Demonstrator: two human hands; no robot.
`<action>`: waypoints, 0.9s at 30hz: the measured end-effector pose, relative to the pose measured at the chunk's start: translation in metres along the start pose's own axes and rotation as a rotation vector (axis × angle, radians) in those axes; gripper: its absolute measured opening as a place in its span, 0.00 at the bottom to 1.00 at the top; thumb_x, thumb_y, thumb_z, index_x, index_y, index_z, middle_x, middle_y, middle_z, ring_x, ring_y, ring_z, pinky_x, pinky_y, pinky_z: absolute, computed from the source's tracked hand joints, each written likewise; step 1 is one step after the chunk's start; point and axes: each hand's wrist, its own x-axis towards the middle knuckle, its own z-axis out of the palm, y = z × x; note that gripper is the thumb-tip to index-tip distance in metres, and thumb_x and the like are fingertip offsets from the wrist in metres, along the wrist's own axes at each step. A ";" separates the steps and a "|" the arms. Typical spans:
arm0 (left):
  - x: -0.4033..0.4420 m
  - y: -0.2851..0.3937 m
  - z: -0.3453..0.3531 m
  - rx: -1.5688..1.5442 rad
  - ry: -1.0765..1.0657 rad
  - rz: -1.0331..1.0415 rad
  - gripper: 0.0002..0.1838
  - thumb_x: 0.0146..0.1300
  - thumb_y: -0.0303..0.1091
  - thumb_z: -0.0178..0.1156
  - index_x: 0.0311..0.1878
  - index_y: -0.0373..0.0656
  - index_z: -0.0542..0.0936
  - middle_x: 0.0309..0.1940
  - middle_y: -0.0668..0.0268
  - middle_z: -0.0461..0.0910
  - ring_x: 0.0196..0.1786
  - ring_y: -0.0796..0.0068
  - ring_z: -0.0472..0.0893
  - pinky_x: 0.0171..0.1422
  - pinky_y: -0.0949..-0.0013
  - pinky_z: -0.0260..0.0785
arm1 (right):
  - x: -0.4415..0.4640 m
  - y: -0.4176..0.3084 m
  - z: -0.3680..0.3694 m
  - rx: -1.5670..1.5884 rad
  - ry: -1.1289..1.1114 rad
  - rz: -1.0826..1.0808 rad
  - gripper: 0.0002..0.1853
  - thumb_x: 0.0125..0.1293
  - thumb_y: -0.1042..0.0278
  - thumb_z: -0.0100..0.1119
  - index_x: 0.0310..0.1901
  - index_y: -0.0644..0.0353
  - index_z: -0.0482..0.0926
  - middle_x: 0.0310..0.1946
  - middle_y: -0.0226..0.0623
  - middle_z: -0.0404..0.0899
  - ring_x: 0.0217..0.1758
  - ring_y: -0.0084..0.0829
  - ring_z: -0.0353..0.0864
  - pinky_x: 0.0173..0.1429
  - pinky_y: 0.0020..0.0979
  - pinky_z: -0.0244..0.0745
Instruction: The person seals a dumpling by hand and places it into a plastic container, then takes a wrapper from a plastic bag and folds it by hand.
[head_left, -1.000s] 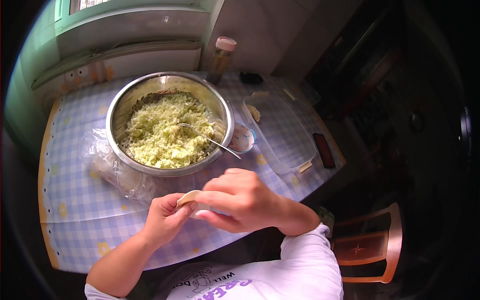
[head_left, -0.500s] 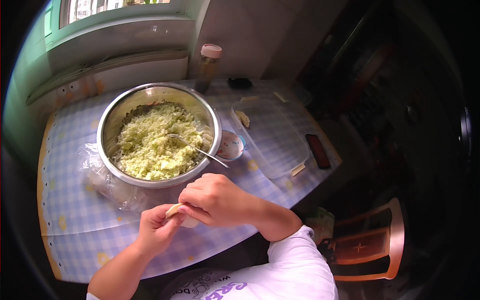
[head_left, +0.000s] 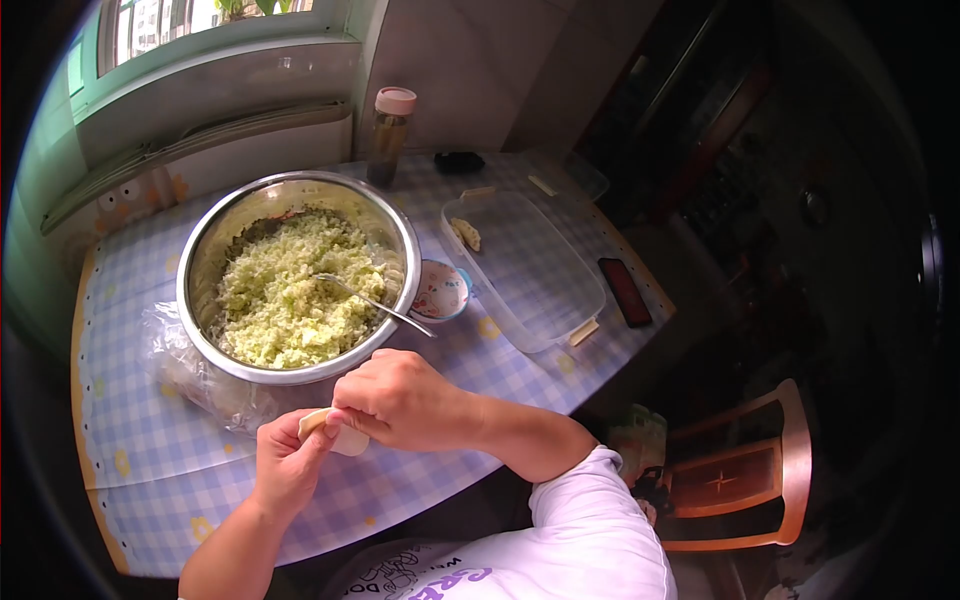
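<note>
Wrapper (head_left: 350, 441), held above the table (head_left: 430, 495).
Left hand (head_left: 283, 457) and right hand (head_left: 400, 400): each pinching it, fingers covering part. Beyond: bowl (head_left: 197, 335) of filling (head_left: 290, 300), spoon (head_left: 385, 308) tip buried; bag (head_left: 205, 385), contents unclear; dish (head_left: 442, 290); tub (head_left: 525, 340), dumpling (head_left: 466, 234) inside; phone (head_left: 624, 292); bottle (head_left: 388, 140). Chair (head_left: 735, 480) lower right, partly lost in shadow.

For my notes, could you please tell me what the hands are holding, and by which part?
The left hand pinches a pale dough wrapper at its left end, and the right hand its upper edge.
</note>
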 end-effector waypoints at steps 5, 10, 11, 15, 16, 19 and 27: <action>0.000 -0.001 0.002 0.001 -0.009 -0.006 0.10 0.67 0.31 0.61 0.44 0.33 0.81 0.36 0.68 0.82 0.38 0.84 0.77 0.43 0.78 0.70 | 0.004 -0.001 -0.004 0.058 0.055 0.000 0.07 0.59 0.65 0.63 0.31 0.57 0.77 0.25 0.36 0.76 0.29 0.41 0.78 0.36 0.39 0.71; 0.000 0.002 0.006 0.035 -0.036 -0.010 0.10 0.68 0.32 0.60 0.44 0.34 0.82 0.35 0.71 0.81 0.38 0.87 0.75 0.43 0.79 0.68 | 0.003 0.002 0.002 0.048 0.062 -0.029 0.06 0.58 0.66 0.64 0.31 0.57 0.78 0.27 0.35 0.77 0.30 0.40 0.78 0.35 0.38 0.72; 0.000 0.002 0.005 0.039 -0.030 -0.004 0.10 0.68 0.32 0.60 0.45 0.34 0.82 0.35 0.72 0.81 0.38 0.87 0.75 0.43 0.79 0.68 | 0.003 0.003 0.004 0.044 0.058 -0.026 0.06 0.58 0.66 0.64 0.31 0.57 0.78 0.27 0.35 0.77 0.30 0.40 0.78 0.35 0.38 0.72; 0.000 0.002 0.003 0.047 -0.007 -0.008 0.09 0.68 0.31 0.60 0.44 0.35 0.82 0.34 0.74 0.81 0.37 0.89 0.74 0.41 0.81 0.67 | 0.003 0.001 0.004 0.055 0.069 -0.009 0.06 0.59 0.66 0.64 0.30 0.57 0.78 0.26 0.34 0.77 0.30 0.40 0.78 0.35 0.38 0.72; 0.000 0.002 0.003 0.046 -0.001 -0.016 0.09 0.68 0.31 0.61 0.44 0.35 0.82 0.34 0.74 0.81 0.37 0.89 0.73 0.41 0.81 0.66 | 0.002 0.001 0.005 0.057 0.070 -0.010 0.06 0.59 0.66 0.64 0.30 0.57 0.78 0.25 0.35 0.77 0.30 0.40 0.78 0.35 0.38 0.72; 0.000 0.000 0.003 0.009 -0.005 -0.023 0.08 0.68 0.30 0.61 0.44 0.35 0.82 0.34 0.74 0.81 0.37 0.89 0.73 0.41 0.81 0.66 | 0.002 0.001 0.005 0.062 0.070 -0.008 0.07 0.59 0.65 0.64 0.30 0.57 0.78 0.25 0.35 0.77 0.29 0.40 0.78 0.35 0.39 0.72; 0.000 -0.002 0.002 -0.021 -0.001 -0.026 0.09 0.67 0.30 0.61 0.45 0.34 0.82 0.35 0.73 0.81 0.37 0.89 0.73 0.41 0.81 0.66 | 0.003 0.002 0.004 0.149 0.063 0.015 0.05 0.59 0.67 0.64 0.33 0.58 0.80 0.24 0.35 0.78 0.29 0.39 0.79 0.34 0.38 0.73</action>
